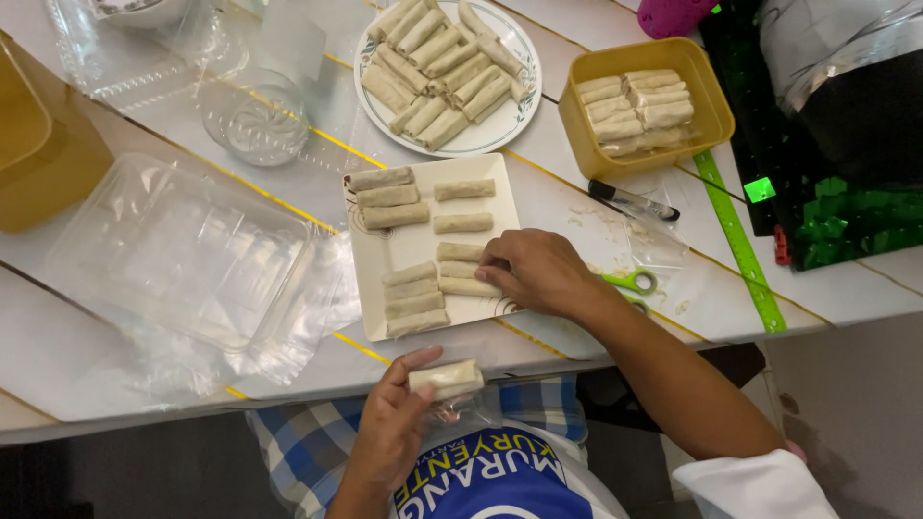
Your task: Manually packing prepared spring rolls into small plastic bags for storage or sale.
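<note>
Taking the square plate (370, 274) as the landmark and moving left to right: well to its left on the counter (115, 384) lie a clear plastic container (183, 255) and loose plastic wrap, and beyond them an amber tub at the edge of view. Just below the plate, near the counter's edge, the left hand (389, 432) pinches one pale roll (445, 379) between thumb and fingers, its grip closed around that roll over the lap.

On the plate itself, rolls lie in short rows: three at the upper left, two at the upper right, four at the lower left, and three at the lower right, where the right hand (534, 274) rests with its fingers pressed onto the rolls. Some bare space remains on the plate, so the laying-out looks partly done.

Above the plate, a round plate (514, 115) holds a heap of rolls. To the upper right, a yellow tub (707, 91) holds more. Just right of the plate lie green-handled scissors (630, 282) and a black marker (633, 201).
</note>
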